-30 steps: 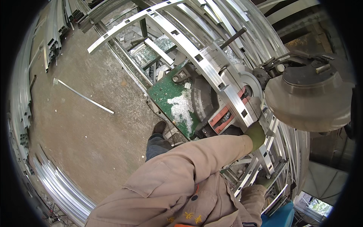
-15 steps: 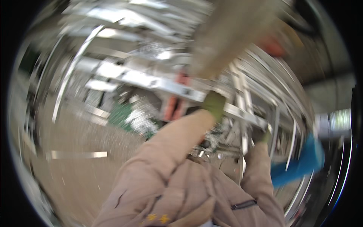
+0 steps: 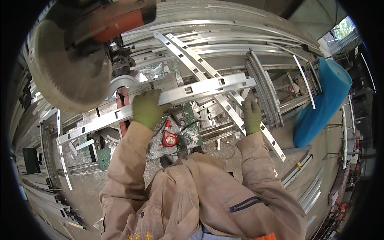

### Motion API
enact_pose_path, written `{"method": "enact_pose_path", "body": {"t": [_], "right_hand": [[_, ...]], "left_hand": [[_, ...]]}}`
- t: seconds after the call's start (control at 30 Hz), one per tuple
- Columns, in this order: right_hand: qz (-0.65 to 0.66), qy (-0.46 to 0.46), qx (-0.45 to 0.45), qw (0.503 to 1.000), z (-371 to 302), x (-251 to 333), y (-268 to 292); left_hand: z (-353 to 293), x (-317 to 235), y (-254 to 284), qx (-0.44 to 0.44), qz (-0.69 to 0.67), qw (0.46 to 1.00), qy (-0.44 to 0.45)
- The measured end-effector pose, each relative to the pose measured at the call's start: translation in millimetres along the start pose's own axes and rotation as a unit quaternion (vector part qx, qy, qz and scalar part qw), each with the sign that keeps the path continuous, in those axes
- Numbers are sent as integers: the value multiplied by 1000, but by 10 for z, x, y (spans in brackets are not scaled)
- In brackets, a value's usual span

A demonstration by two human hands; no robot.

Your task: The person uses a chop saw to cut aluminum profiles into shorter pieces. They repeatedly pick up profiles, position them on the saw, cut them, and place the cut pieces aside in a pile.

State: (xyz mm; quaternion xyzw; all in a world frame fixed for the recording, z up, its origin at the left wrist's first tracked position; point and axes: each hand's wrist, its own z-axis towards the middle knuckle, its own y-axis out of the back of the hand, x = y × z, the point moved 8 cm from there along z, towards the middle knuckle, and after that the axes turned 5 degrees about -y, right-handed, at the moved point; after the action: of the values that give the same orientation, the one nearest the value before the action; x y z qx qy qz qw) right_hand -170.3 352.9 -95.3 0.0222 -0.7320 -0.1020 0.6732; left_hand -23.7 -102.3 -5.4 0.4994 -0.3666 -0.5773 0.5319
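Note:
In a green work glove, my left hand (image 3: 147,107) is closed over a long, silvery aluminium profile (image 3: 100,120) with square cut-outs. This profile lies slantwise across the saw bench, its right end over other strips. My right hand (image 3: 252,116), gloved alike, has its fingers bent over a narrower slotted aluminium strip (image 3: 273,144); its palm side is hidden. Another slotted strip (image 3: 228,110) passes just left of that hand. Close below my left hand, a red tape measure (image 3: 170,139) rests among metal shavings.
A cut-off saw with a red body (image 3: 116,22) and a large grey guard (image 3: 60,76) stands at the upper left. Long metal bars (image 3: 224,40) are stacked along the back. On the right leans a blue roll (image 3: 322,104). Several profiles (image 3: 46,196) lie at the lower left.
The view has swung and is sharper now. The saw appears at upper left instead of upper right. My left hand is still on a metal profile, and the slotted strip by my right hand now shows plainly.

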Motion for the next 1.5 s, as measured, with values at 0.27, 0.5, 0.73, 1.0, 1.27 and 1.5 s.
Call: {"method": "enact_pose_path", "body": {"t": [0.27,0.5,0.73,1.0,1.27,1.5], "right_hand": [[-233,345,85,905,-288,1179,-712],[-402,431,350,728,-376,1009,-2333],[-406,427,349,729,-740,1024,-2133],[-361,410,314,776,-1966,818,-526],[-446,261,237,823,-2863,196,2137],[-491,188,146,838,-3325,56,4459]], "left_hand": [[-1482,-11,771,-109,-191,937,270],[-3983,-769,150,-99,-436,720,530],[-5461,-1303,99,-241,-401,641,609],[-6474,-804,192,-406,-387,669,489],[-7377,-273,-475,-424,-494,586,482],[-7493,-421,-1287,-399,-550,560,474]]}}
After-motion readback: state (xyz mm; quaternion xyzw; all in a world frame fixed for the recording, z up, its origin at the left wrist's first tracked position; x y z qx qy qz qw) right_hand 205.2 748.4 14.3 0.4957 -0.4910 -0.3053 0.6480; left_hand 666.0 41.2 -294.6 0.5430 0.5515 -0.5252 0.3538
